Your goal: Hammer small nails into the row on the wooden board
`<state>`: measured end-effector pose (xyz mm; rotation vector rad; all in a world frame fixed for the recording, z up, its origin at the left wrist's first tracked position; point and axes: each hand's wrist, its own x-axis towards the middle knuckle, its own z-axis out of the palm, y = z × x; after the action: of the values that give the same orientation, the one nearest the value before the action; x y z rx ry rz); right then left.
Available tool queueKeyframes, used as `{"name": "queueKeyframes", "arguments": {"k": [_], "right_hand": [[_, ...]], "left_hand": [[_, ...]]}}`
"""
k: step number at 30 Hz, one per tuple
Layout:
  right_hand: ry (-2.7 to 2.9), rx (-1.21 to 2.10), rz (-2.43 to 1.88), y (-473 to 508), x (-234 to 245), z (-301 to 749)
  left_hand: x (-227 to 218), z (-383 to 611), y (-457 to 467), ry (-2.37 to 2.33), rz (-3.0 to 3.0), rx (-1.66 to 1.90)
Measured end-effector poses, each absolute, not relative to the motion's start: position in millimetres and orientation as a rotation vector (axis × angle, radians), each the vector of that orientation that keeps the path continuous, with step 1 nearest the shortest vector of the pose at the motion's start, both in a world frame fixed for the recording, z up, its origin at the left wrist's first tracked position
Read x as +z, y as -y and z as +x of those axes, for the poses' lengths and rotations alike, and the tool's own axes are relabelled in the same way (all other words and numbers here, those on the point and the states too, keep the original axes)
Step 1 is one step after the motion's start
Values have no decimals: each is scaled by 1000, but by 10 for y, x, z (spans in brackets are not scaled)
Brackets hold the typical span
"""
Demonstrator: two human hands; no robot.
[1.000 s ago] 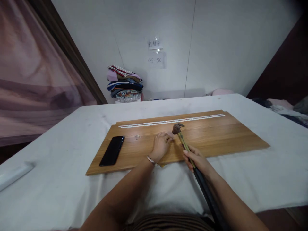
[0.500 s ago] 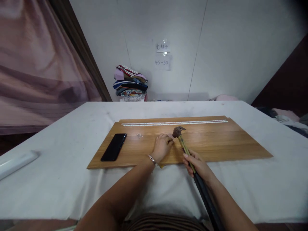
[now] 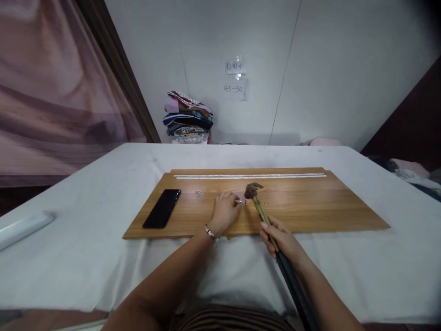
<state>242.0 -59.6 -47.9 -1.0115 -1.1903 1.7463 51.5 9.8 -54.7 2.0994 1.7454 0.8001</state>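
A long wooden board (image 3: pixel 310 207) lies on a white-covered table. My left hand (image 3: pixel 224 212) rests on the board with its fingers pinched on a small nail (image 3: pixel 238 202) held against the wood. My right hand (image 3: pixel 281 238) grips the handle of a hammer (image 3: pixel 262 212). The rusty head of the hammer sits just right of the nail, close to the board. Small dark dots, seemingly driven nails, show on the wood right of the head.
A black phone (image 3: pixel 161 208) lies on the board's left end, with a few loose nails (image 3: pixel 198 193) beside it. A white strip (image 3: pixel 250 176) runs along the board's far edge. Folded clothes (image 3: pixel 188 120) are stacked against the wall; a white object (image 3: pixel 24 227) lies at the table's left edge.
My left hand has slid slightly left along the board with the nail. The hammer head has followed it and stays beside my fingers. The camera tilted a little.
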Motion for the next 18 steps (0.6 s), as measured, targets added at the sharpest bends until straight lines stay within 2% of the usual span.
{"name": "queueKeyframes", "arguments": {"k": [5,11,18], "right_hand": [[1187,1740,-1037,607,-469,2412],[1193,1743,-1044,626,-471,2408],[1231,1733,-1048,638,-493,2413]], "left_hand": [[-613,285,34,-1791,2180,798],[-672,161,137,-1765,2249,1053],[-703,97,148,-1876,2140,862]]}}
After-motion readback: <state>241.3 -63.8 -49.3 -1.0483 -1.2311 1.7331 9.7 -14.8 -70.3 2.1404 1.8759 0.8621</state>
